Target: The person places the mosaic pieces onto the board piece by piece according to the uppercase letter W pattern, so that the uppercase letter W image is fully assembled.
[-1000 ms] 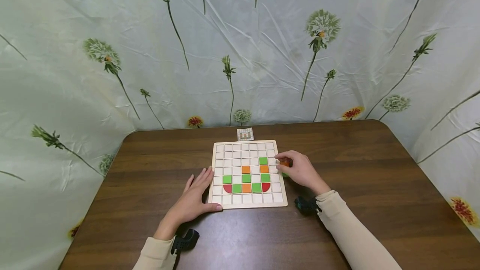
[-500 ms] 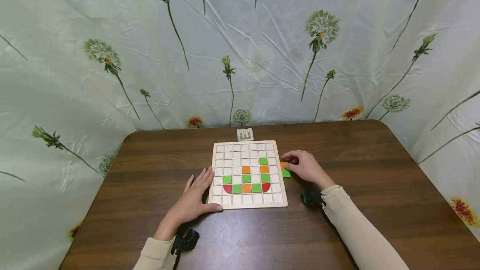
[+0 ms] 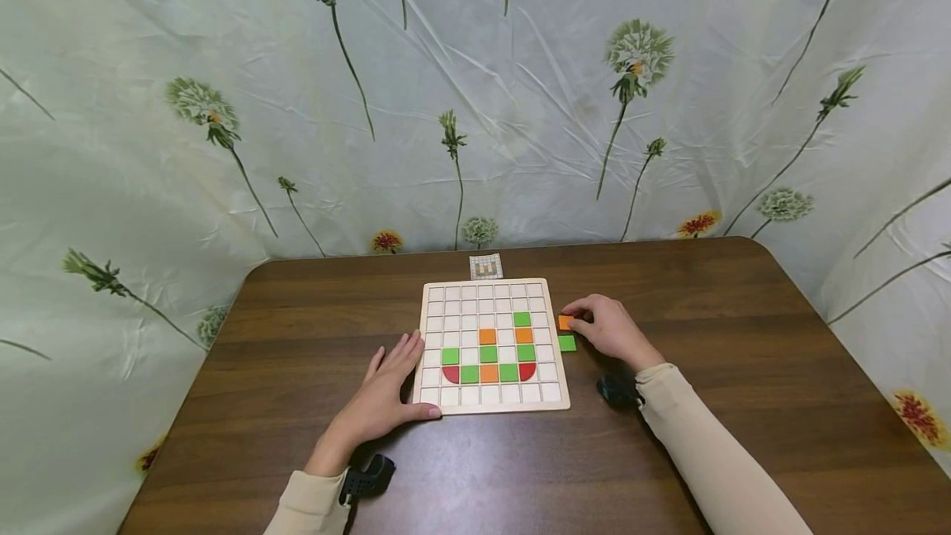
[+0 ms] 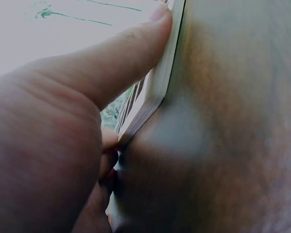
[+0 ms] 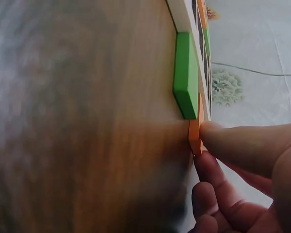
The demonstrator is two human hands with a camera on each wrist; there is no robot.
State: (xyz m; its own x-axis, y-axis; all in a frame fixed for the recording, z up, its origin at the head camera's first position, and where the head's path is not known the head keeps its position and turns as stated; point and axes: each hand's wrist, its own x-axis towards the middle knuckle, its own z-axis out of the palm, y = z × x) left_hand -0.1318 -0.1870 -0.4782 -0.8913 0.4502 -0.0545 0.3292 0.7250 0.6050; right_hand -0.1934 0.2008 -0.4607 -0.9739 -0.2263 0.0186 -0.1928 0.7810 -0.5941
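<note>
A white gridded wooden board [image 3: 453,404] lies mid-table, with green, orange and red tiles in several of its cells. My left hand [image 3: 385,399] rests at its near left corner: fingers spread along the left edge, thumb [image 4: 136,48] on the front rim. Beyond the right edge, my right hand [image 3: 611,329] pinches a loose orange square tile [image 5: 196,133] between thumb and fingertip, low over the table. A loose green square tile [image 3: 568,343] lies just nearer than it, beside the board.
A small patterned card [image 3: 486,267] lies behind the board's far edge. The brown wooden table [image 3: 713,329] ends at the back against a floral curtain [image 3: 520,106]. Black camera straps sit at both wrists.
My right hand has drawn back rightward from the board's edge, then settled at the orange tile. That tile now shows apart from the green one. My left hand has stayed put.
</note>
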